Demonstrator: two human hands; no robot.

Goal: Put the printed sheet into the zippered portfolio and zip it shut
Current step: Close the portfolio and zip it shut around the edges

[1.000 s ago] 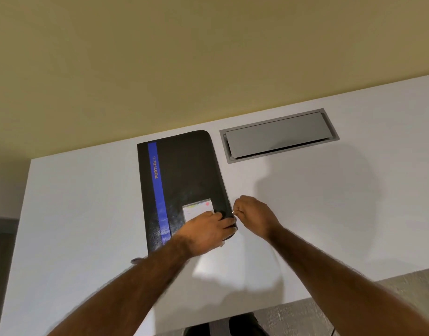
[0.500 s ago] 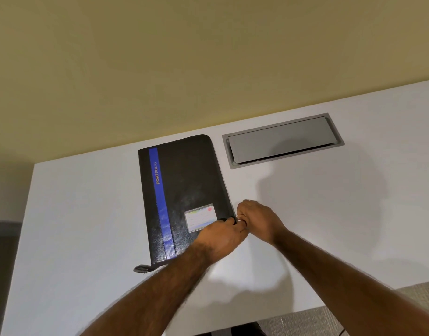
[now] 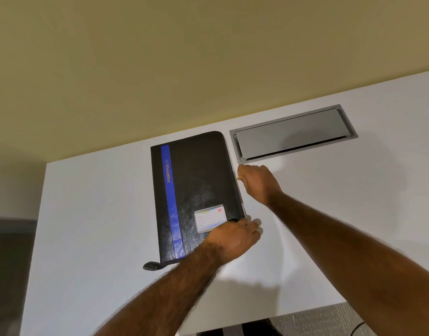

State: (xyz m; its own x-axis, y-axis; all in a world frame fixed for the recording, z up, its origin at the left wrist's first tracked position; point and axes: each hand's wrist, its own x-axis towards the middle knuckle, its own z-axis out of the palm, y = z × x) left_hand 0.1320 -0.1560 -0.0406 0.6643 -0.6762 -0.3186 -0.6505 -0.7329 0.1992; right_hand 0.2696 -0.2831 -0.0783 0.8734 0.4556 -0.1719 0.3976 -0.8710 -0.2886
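The black zippered portfolio [image 3: 196, 187] with a blue stripe and a small card window lies closed on the white desk [image 3: 92, 226]. My left hand [image 3: 232, 236] holds its near right corner, fingers curled over the edge. My right hand [image 3: 255, 183] is beside the portfolio's right edge, about halfway up, pinching the small zipper pull. The printed sheet is not in sight. A dark strap tab [image 3: 150, 265] sticks out at the near left corner.
A grey flip-lid cable hatch [image 3: 293, 135] is set into the desk just right of the portfolio's far end. A yellowish wall runs behind the desk. Grey floor shows past the near edge.
My right hand has travelled from the portfolio's near right corner up along its right edge with the zipper pull. My left hand has stayed at the near corner.
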